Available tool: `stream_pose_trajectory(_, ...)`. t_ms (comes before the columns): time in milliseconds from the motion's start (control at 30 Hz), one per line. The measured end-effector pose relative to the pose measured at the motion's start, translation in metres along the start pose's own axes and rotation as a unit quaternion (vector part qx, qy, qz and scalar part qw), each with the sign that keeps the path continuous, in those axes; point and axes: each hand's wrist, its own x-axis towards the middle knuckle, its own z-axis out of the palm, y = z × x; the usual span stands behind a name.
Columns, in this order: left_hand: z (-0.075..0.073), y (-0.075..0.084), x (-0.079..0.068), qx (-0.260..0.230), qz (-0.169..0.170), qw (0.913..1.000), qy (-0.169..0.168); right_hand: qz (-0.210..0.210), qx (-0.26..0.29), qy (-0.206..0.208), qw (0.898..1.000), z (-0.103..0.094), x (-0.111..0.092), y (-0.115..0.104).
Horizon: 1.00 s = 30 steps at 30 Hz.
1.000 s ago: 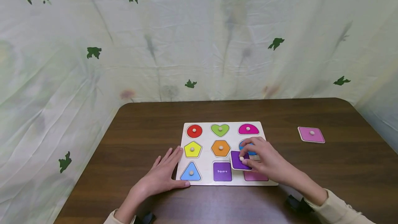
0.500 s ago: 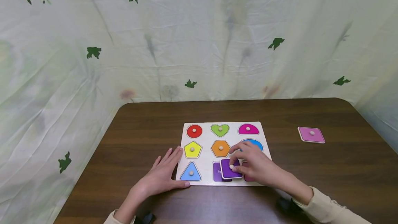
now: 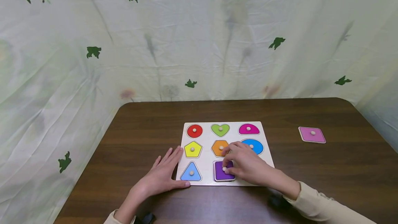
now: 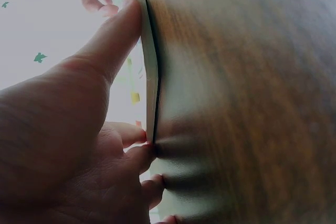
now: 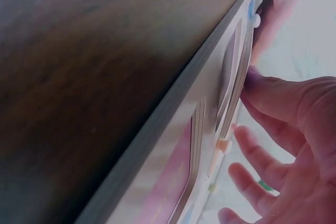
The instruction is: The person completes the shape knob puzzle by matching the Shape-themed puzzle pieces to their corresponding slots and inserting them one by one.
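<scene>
A white knobbed puzzle board (image 3: 207, 172) lies on the table. My right hand (image 3: 248, 164) pinches the pale knob of a purple square puzzle piece (image 3: 219, 175) between thumb and index finger. The piece sits over the board's square recess, slightly off to the right. Seen from the right wrist, the piece's edge (image 5: 242, 72) stands tilted just above that recess. My left hand (image 3: 163, 174) lies spread at the board's left side, fingertips at its left edge and thumb at the near corner. The pink recess (image 5: 173, 179) at bottom right is hidden by my right hand in the head view.
A pink puzzle piece (image 3: 312, 135) with a knob lies apart on the table's right side. Several pieces sit in the board, among them a red circle (image 3: 191, 134), an orange hexagon (image 3: 216, 152) and a blue triangle (image 3: 186, 177). A pale curtain (image 3: 199, 44) hangs behind the table (image 3: 149, 123).
My right hand has carried the purple square piece left and slightly nearer, from beside the square recess to over it. My left hand has stayed at the board's edge.
</scene>
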Motion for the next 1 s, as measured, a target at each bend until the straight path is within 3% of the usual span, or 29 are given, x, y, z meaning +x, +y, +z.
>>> stream_pose_trajectory(467,0.000,0.002,0.001,-0.003,-0.002,1.0000,-0.001,-0.003,-0.025,-0.012,1.000,0.005,0.005,-0.003)
stream_pose_trajectory(800,0.001,0.000,0.001,-0.006,-0.004,1.0000,-0.002,0.001,-0.009,0.011,1.000,0.000,0.000,0.004)
stream_pose_trajectory(1000,0.001,0.000,0.000,-0.003,-0.003,1.0000,-0.002,-0.006,-0.001,0.054,0.999,-0.010,-0.010,0.016)
